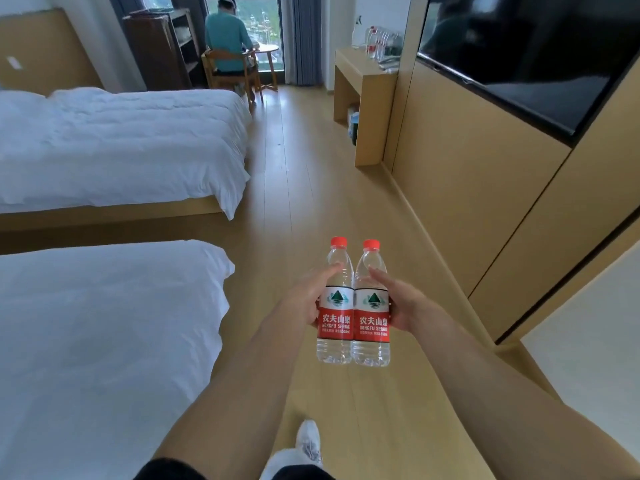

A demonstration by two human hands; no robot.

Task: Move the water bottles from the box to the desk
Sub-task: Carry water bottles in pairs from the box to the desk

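Two clear water bottles with red caps and red-and-white labels stand upright side by side in front of me, touching. My left hand (pixel 308 299) grips the left bottle (pixel 335 327) around its label. My right hand (pixel 401 303) grips the right bottle (pixel 371 330) the same way. Both are held above the wooden floor. Far ahead on the right stands a light wooden desk (pixel 353 67) with several water bottles (pixel 379 43) on its top near the wall. No box is in view.
Two beds with white covers, the near bed (pixel 104 341) and the far bed (pixel 121 143), line the left side. A wooden-floor aisle (pixel 304 188) runs ahead to the desk. A wall-mounted TV (pixel 519 53) and wood panelling are on the right. A person (pixel 227 39) sits on a chair by the window.
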